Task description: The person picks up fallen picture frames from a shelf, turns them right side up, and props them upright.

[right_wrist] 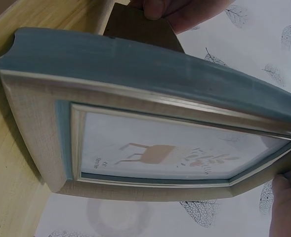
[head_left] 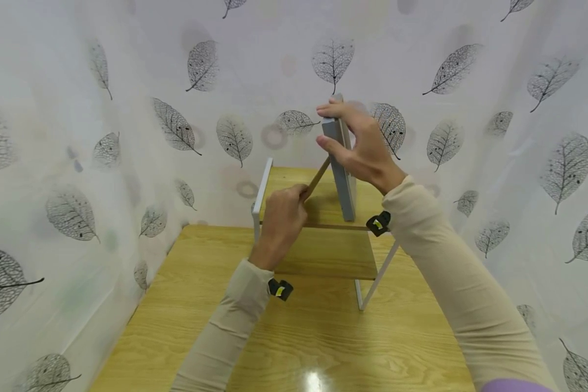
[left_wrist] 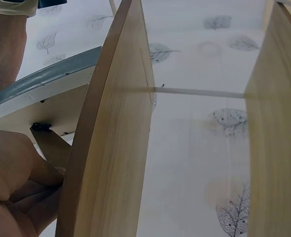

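Observation:
A picture frame with a blue-grey edge stands on the top board of a small wooden shelf, its narrow side toward me. My right hand grips its upper end, with fingers over the top and thumb on the near edge. Behind the frame, my left hand pinches the brown support leg, which slants out from the back. In the right wrist view, a print of a brown animal with leaves shows inside the frame. The left wrist view shows the leg's dark hinge against the backing.
The shelf has a lower board and white metal legs. It stands on a wooden table near the back edge. A pale curtain printed with dark leaves hangs behind and along both sides.

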The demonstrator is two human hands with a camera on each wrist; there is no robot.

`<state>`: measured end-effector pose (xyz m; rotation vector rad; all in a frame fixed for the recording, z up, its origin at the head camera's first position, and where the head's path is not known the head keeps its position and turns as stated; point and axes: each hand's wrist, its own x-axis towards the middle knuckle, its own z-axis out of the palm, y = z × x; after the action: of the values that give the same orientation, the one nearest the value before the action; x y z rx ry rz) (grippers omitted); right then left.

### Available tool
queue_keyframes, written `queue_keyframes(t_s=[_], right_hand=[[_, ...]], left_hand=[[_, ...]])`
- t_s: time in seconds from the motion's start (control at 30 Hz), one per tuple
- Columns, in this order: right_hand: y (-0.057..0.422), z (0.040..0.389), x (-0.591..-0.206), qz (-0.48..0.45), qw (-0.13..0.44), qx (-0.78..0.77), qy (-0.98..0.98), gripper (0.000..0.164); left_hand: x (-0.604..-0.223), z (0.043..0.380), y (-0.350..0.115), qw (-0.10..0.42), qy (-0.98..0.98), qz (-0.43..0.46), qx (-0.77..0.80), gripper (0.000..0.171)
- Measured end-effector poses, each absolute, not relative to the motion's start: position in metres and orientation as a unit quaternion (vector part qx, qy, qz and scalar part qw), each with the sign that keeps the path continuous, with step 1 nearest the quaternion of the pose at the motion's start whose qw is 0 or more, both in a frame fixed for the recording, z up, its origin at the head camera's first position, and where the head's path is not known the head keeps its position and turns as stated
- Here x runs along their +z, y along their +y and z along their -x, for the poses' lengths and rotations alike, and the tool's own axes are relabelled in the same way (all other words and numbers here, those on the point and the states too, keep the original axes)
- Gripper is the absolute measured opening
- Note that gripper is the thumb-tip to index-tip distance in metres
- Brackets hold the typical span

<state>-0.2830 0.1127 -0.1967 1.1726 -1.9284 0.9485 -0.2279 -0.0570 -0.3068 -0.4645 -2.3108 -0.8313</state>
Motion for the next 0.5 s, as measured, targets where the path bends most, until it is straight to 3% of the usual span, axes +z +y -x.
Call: queue_keyframes(t_s=[0.5], right_hand=[[0.1043,0.2813,-0.1956,-0.420,0.298,0.365,-0.775,0.040]], left_hand=[[-0.3080,0.2313,-0.0567,0.306,-0.885,0.153,-0.315,0.022]])
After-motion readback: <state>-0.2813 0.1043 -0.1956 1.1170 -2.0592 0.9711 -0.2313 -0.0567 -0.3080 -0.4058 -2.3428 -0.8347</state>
